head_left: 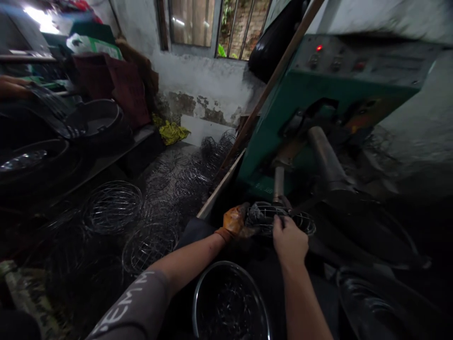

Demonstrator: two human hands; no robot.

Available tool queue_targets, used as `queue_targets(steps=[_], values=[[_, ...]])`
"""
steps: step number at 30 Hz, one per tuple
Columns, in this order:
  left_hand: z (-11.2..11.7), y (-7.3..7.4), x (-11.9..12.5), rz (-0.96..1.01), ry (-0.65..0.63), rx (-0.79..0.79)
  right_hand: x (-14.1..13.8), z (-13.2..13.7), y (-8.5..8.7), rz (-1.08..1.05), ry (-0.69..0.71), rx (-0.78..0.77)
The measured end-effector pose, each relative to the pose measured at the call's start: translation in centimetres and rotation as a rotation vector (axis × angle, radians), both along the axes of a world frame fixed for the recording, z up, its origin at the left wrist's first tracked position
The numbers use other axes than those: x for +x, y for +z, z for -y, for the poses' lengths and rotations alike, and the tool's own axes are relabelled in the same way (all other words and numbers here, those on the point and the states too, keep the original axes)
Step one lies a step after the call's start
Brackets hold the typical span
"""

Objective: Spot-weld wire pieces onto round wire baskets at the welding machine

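My left hand point(235, 222), in an orange glove with dark fingertips, grips the left side of a round wire basket point(264, 217). The basket sits among the metal electrode arms of a green machine point(264, 127), just below an upright rod point(279, 182). My right hand point(290, 241) is bare, its thumb and fingers pinched together at the basket's near right side. Whatever lies between those fingertips is too small and dark to make out. Below my forearms, a round metal bowl point(197, 295) contains many small shiny pieces.
Many wire baskets point(113, 206) lie heaped on the floor at left. A wooden board point(221, 184) stands beside the machine. At far left another person's hand point(14, 87) is near wire pieces and black tubs point(118, 115). A yellow cloth point(172, 132) lies by the wall.
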State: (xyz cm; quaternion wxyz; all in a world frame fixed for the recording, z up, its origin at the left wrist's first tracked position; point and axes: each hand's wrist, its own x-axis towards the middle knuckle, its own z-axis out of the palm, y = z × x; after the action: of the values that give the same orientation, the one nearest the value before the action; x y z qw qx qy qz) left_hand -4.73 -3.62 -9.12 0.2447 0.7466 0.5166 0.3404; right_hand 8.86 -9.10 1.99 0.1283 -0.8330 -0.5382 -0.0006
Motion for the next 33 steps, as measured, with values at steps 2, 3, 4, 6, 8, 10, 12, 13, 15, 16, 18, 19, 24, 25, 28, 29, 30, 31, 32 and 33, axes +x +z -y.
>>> queue_targets(steps=[2, 3, 4, 6, 8, 10, 12, 13, 15, 16, 18, 19, 24, 25, 28, 29, 30, 31, 32, 33], values=[[0.0, -0.1, -0.1, 0.022, 0.028, 0.067, -0.1, 0.0, 0.2, 0.018, 0.001, -0.003], [0.0, -0.1, -0.1, 0.032, 0.046, 0.119, 0.1, 0.0, 0.3, 0.020, -0.003, 0.001], [0.0, 0.0, -0.1, 0.041, 0.055, 0.180, 0.3, 0.1, 0.3, 0.017, -0.010, 0.009], [-0.1, 0.6, -0.2, 0.046, 0.030, 0.303, 1.2, 0.4, 0.3, 0.015, -0.046, 0.035], [-0.2, 1.6, -0.1, 0.027, -0.032, 0.386, 2.2, 0.6, 0.2, 0.024, -0.084, 0.068], [-0.4, 2.7, 0.1, -0.011, -0.078, 0.423, 3.0, 0.6, 0.2, 0.032, -0.119, 0.087], [-0.6, 3.5, 0.4, -0.049, -0.090, 0.436, 3.5, 0.6, 0.4, 0.025, -0.145, 0.073], [-0.7, 3.8, 0.6, -0.064, -0.092, 0.437, 3.7, 0.5, 0.4, 0.019, -0.157, 0.058], [-1.0, 4.0, 0.9, -0.088, -0.094, 0.427, 3.8, 0.3, 0.6, 0.005, -0.174, 0.026], [-1.1, 4.0, 1.0, -0.101, -0.094, 0.419, 3.9, 0.2, 0.6, 0.000, -0.177, 0.016], [-1.4, 3.8, 1.2, -0.126, -0.088, 0.406, 4.0, 0.1, 0.7, -0.008, -0.175, 0.010], [-1.5, 3.7, 1.3, -0.138, -0.084, 0.402, 4.0, 0.0, 0.6, -0.012, -0.171, 0.010], [-1.8, 3.5, 1.3, -0.170, -0.081, 0.389, 3.9, 0.1, 0.7, -0.027, -0.185, 0.005], [-1.9, 3.6, 1.2, -0.175, -0.089, 0.385, 3.8, 0.1, 0.8, -0.025, -0.193, 0.003], [-2.2, 4.1, 0.9, -0.185, -0.098, 0.372, 3.5, -0.3, 1.1, -0.010, -0.193, 0.001], [-2.2, 4.3, 0.8, -0.187, -0.094, 0.371, 3.5, -0.3, 1.2, -0.003, -0.182, 0.003], [-2.1, 4.6, 0.9, -0.194, -0.092, 0.370, 3.6, -0.2, 1.3, 0.005, -0.167, 0.005], [-1.9, 4.8, 1.0, -0.209, -0.098, 0.364, 3.9, 0.0, 1.3, 0.014, -0.154, 0.002], [-1.5, 5.0, 1.4, -0.231, -0.118, 0.358, 4.3, 0.4, 1.2, 0.024, -0.148, -0.004], [-1.2, 5.1, 2.0, -0.261, -0.140, 0.338, 5.1, 0.8, 1.0, 0.036, -0.142, -0.010]])
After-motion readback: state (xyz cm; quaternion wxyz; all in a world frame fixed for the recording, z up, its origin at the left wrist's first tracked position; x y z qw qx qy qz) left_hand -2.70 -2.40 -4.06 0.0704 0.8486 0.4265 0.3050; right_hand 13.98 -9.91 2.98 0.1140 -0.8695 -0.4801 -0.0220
